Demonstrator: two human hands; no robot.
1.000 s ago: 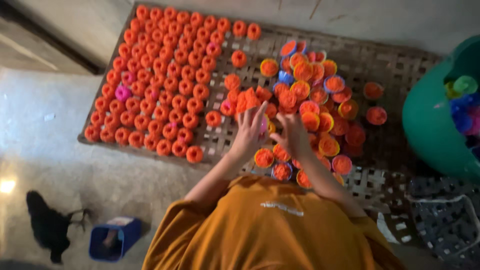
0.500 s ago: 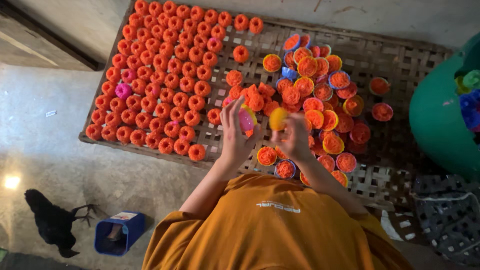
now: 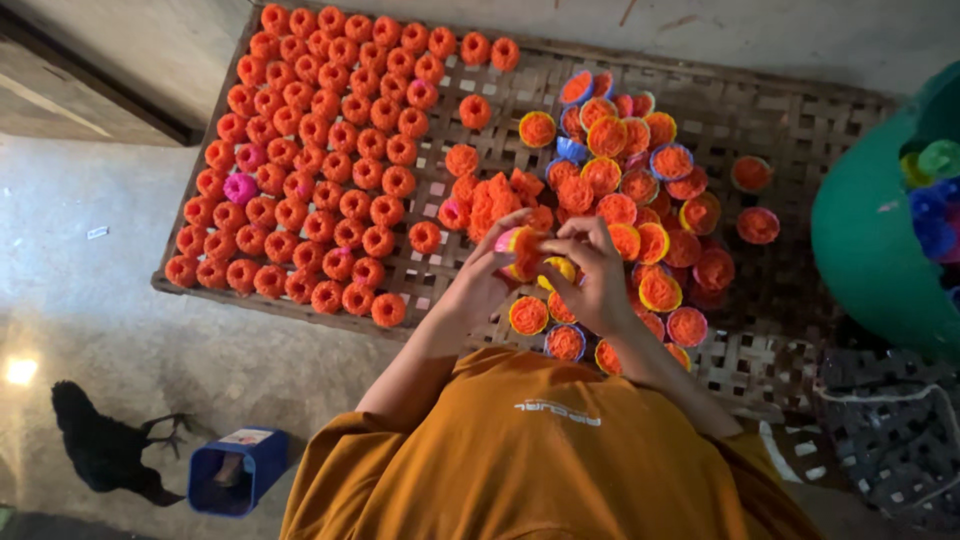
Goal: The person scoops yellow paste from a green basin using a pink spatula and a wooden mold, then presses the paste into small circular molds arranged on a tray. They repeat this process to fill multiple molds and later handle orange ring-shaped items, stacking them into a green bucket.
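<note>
My left hand point(image 3: 478, 280) holds a small pink cup point(image 3: 522, 250) packed with orange filling. My right hand point(image 3: 592, 272) meets it, fingers curled over the cup's edge and a yellow cup point(image 3: 557, 270) beneath. Both hands hover over a woven bamboo tray point(image 3: 800, 120). A pile of coloured cups filled with orange point(image 3: 640, 190) lies just beyond and right of my hands. Neat rows of orange moulded pieces point(image 3: 320, 170) cover the tray's left half; one of them is pink point(image 3: 240, 187).
A green basin point(image 3: 880, 240) with empty coloured cups stands at the right. A dark woven basket point(image 3: 890, 450) sits lower right. On the concrete floor at lower left are a blue container point(image 3: 235, 470) and a black chicken point(image 3: 105, 450).
My hands lifted off the pile with a pink and a yellow cup, then drew together closer to my body. The chicken stepped a little to the right.
</note>
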